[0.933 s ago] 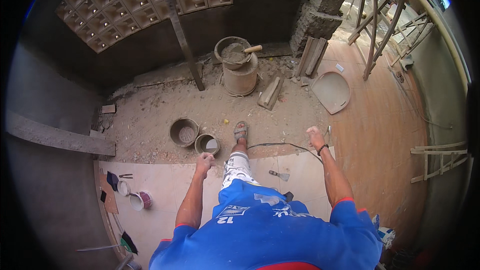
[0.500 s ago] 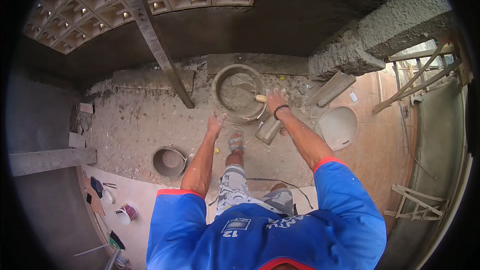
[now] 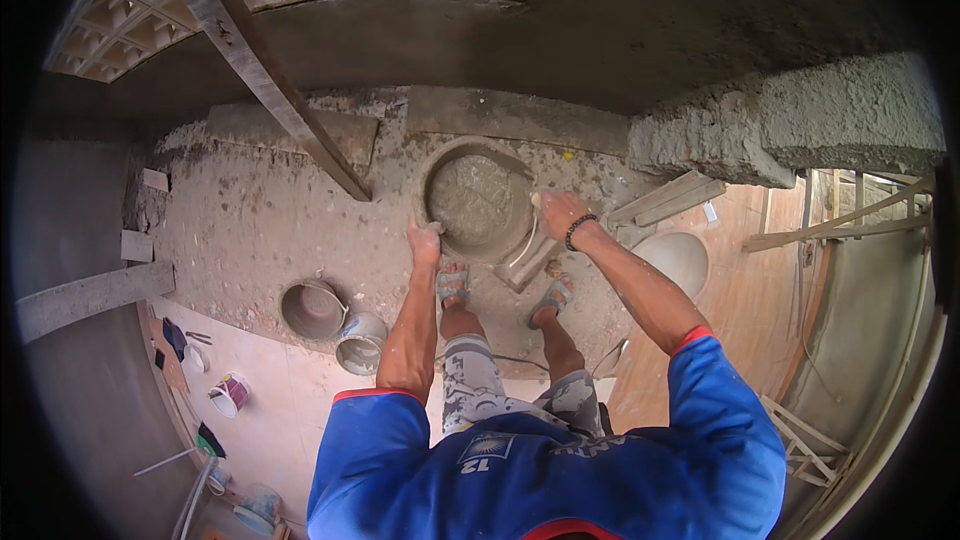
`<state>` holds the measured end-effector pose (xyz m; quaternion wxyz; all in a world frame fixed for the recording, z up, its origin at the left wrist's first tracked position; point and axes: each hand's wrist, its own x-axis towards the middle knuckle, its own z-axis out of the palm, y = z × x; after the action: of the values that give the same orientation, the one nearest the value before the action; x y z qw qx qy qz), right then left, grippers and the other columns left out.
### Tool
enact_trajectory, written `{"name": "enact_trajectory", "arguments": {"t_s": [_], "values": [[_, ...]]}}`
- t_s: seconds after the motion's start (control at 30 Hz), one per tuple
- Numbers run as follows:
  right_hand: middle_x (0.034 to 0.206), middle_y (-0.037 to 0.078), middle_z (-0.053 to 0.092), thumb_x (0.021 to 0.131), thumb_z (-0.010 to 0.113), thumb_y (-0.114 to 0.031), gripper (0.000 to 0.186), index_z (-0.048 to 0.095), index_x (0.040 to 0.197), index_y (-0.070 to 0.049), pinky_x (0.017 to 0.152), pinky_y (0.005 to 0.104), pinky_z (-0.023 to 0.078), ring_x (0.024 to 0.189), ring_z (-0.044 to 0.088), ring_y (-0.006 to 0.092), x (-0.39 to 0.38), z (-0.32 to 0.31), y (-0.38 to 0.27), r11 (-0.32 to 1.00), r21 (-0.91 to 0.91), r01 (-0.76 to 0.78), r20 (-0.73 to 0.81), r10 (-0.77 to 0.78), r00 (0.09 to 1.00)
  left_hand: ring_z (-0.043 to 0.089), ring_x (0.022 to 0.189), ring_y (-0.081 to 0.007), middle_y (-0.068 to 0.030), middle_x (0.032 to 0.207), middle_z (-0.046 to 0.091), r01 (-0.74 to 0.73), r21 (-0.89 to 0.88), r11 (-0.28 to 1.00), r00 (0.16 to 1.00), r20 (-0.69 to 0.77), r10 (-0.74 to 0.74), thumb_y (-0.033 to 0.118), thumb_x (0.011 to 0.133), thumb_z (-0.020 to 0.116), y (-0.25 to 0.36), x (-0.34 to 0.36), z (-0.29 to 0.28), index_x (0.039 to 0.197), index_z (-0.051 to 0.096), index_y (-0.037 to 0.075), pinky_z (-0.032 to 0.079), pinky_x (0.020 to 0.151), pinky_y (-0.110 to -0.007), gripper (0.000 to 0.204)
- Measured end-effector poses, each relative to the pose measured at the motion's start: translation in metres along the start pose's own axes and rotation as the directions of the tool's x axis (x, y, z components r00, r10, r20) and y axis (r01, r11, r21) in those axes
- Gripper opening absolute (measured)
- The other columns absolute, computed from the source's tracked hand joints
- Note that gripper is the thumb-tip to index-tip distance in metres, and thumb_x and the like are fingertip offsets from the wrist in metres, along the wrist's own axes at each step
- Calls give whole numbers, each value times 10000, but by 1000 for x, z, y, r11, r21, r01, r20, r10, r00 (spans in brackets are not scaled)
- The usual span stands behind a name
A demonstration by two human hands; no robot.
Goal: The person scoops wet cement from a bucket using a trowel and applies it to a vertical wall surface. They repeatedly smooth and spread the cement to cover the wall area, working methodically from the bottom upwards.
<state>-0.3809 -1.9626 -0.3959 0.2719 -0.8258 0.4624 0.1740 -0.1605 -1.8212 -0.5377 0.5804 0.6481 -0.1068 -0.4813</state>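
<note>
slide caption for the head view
Left hand and right hand flank a round bucket of wet-looking grey mix.

Head-worn fisheye view, steeply downward

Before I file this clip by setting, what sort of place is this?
Probably a building site or a space being renovated: there is a bucket of wet-looking grey mix, a rough, unfinished-looking column, and bare, debris-strewn ground beside a pale tiled floor.
</note>
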Motion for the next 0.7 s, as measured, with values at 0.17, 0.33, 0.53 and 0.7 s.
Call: {"name": "enact_trajectory", "arguments": {"t_s": [0.17,0.33,0.53,0.7], "values": [[872,257,652,776,570,-96,233,579,959,48,764,480,518,873,640,410,11,69,-36,997,78,4,104,-12,995,570,1043,-282,-168,1144,614,-107,232,967,987,-92,131,-36,648,563,3,-14,28,1321,470,-18,431,932,-313,680],[878,253,653,777,604,-122,283,581,1002,48,765,478,519,871,642,405,-34,3,-21,992,-2,129,214,-125,969,557,1104,-293,-199,1265,540,-108,255,961,994,31,103,-42,670,589,15,-19,13,1407,352,-5,427,966,-328,775],[863,220,670,793,591,-131,242,644,986,4,730,467,530,841,663,377,18,28,-11,998,-51,20,203,-9,979,600,1022,-257,-191,1272,528,307,354,883,924,113,-366,-29,733,693,63,-27,12,1441,261,43,563,695,-339,833],[853,255,665,798,521,-102,214,656,892,35,723,481,538,845,661,405,-10,51,-32,980,-22,199,185,-192,964,572,1066,-246,-135,1247,556,31,125,992,961,270,-64,-88,695,722,10,-15,12,1344,414,1,487,917,-347,724]]}}
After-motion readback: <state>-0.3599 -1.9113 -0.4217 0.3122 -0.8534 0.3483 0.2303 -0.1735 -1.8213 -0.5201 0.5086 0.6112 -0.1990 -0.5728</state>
